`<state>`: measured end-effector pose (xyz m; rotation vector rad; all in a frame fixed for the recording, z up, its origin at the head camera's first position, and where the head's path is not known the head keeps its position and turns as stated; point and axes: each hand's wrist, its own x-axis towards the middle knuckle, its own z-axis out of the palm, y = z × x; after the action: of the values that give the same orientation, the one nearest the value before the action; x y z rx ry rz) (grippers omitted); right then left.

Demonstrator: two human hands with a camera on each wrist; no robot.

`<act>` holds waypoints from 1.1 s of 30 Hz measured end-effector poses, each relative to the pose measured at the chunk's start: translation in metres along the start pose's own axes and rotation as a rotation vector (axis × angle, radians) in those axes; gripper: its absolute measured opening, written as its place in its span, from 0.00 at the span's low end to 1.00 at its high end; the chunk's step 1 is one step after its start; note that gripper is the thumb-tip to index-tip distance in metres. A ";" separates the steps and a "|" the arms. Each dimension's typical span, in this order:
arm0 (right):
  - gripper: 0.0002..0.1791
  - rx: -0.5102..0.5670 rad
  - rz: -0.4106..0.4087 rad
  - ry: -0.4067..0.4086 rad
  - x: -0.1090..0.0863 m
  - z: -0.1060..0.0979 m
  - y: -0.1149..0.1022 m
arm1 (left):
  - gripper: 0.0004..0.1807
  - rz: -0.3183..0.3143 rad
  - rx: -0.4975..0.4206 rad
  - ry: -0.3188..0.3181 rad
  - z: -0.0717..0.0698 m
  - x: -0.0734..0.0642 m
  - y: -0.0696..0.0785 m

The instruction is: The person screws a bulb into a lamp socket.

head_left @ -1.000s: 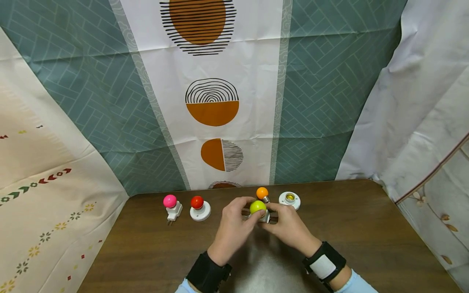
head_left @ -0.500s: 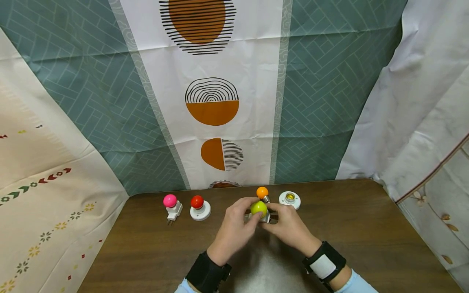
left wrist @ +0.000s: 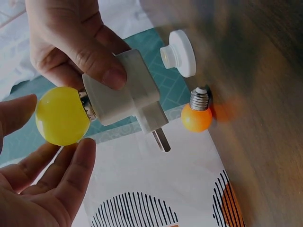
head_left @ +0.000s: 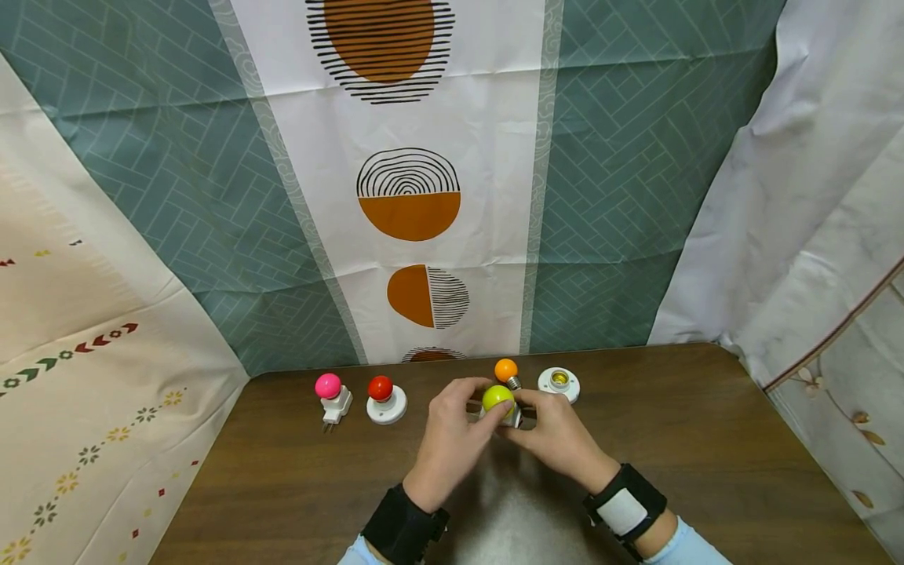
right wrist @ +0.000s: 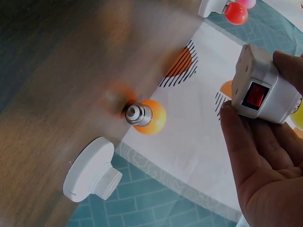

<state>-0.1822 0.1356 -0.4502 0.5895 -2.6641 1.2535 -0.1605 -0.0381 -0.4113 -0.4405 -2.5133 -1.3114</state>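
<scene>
My left hand point(head_left: 450, 439) has its thumb and fingers around a yellow-green light bulb point(left wrist: 62, 116). The bulb's metal screw base sits partly in a white plug-in lamp socket point(left wrist: 124, 90), with some thread showing. That socket is pinched between the thumb and fingers of my right hand point(head_left: 558, 435). It has a metal prong point(left wrist: 161, 140) and, in the right wrist view, a red switch point(right wrist: 255, 95). Just beyond both hands lies an orange bulb point(head_left: 505, 369) with its screw base exposed. To its right stands a round white lamp holder point(head_left: 559, 384) with no bulb in it.
On the left of the wooden table point(head_left: 282, 486) lies a pink bulb point(head_left: 328, 386) in a white plug-in socket point(head_left: 336, 406). Beside it a red bulb point(head_left: 380, 389) stands in a round white holder point(head_left: 387, 409). A patterned curtain point(head_left: 487, 196) hangs behind the table's far edge.
Both hands stay at almost the same place. The left fingers shift slightly around the yellow-green bulb, while the right hand keeps its grip on the socket.
</scene>
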 end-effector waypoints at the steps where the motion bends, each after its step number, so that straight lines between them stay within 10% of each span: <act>1: 0.21 0.001 0.002 -0.001 0.000 0.000 0.000 | 0.19 0.005 -0.005 -0.002 0.000 0.000 0.000; 20: 0.20 -0.015 0.014 -0.010 0.003 -0.001 0.001 | 0.18 0.086 -0.003 -0.104 -0.003 0.000 0.001; 33: 0.21 -0.010 0.000 -0.001 0.002 -0.001 -0.001 | 0.19 -0.052 -0.006 0.024 0.000 0.000 0.002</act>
<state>-0.1833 0.1349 -0.4485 0.5886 -2.6693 1.2401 -0.1600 -0.0375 -0.4099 -0.3603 -2.5179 -1.3351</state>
